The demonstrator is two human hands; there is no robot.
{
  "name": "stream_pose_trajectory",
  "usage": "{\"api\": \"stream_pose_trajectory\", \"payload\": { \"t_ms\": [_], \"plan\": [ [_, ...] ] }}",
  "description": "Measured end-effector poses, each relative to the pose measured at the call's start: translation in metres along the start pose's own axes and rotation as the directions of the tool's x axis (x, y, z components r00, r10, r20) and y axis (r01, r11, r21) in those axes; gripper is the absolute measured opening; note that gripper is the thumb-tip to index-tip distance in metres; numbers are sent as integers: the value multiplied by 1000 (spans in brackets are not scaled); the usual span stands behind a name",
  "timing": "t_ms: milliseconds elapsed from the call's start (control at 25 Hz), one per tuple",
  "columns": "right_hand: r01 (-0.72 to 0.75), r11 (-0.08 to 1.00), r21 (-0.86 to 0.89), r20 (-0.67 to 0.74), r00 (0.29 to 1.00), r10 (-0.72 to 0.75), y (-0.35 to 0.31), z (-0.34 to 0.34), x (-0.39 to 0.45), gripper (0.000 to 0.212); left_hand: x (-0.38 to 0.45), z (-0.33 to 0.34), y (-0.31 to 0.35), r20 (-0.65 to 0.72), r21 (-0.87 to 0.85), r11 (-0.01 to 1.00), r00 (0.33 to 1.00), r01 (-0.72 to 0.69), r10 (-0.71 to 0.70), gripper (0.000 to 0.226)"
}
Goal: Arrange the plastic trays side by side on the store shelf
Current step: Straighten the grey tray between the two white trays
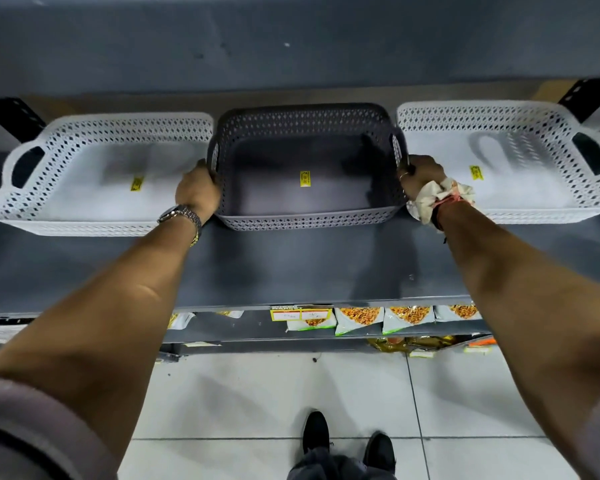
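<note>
The grey tray sits mid-shelf between two white trays, gripped at its side handles: left hand and right hand, fingers clamped on each.

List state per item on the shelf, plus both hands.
Grey tray: empty, centred, gripped at both side handles.
Left white tray: empty, resting on shelf, beside the grey one.
Right white tray: empty, resting on shelf.
Left hand: closed on grey tray's left handle.
Right hand: closed on its right handle.
</note>
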State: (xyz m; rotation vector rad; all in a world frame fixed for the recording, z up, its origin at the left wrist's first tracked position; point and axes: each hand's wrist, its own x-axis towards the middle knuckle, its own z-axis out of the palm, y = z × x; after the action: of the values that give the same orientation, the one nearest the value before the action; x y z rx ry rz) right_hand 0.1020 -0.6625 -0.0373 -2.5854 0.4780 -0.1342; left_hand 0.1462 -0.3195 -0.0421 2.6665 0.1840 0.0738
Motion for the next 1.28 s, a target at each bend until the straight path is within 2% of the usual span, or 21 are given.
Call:
{"api": "stream_pose_trajectory", "payload": {
  "t_ms": [400,640,1280],
  "plan": [
    [-56,997,47,54,997,54,14,-11,-61,16,-63,-11,-10,26,-12,1000,1000,7,-7,24],
    [-31,999,34,64,998,29,25,-13,-86,23,-97,-18,-16,23,-37,999,999,-23,24,22],
    [-10,999,45,40,999,8,30,-14,-98,22,-113,-16,-16,50,-120,989,995,89,-83,28]
  ]
}}
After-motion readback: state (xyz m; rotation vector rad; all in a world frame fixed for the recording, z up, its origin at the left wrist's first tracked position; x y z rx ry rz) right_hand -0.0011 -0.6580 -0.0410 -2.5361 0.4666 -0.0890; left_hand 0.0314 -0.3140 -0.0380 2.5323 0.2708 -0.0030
